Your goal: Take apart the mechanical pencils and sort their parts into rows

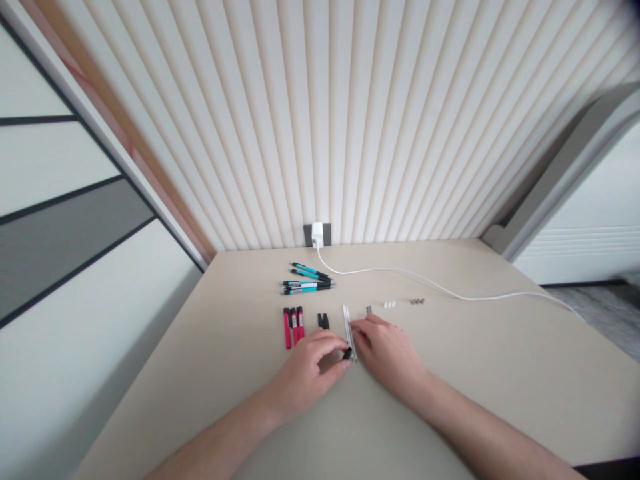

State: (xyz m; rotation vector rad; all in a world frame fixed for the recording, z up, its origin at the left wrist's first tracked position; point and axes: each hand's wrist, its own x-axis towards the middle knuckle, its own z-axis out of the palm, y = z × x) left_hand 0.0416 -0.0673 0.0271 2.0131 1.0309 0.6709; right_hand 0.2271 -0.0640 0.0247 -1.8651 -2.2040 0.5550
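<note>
Four teal plastic pens (307,283) look assembled far; left hand (310,363) pinches small black cap (347,354), right hand (387,350) holds thin white tubes (346,323), red barrels (293,325) untouched.

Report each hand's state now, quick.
Left hand: closed, pinching a small black part.
Right hand: resting on the white tubes; whether it grips them cannot be told.
</note>
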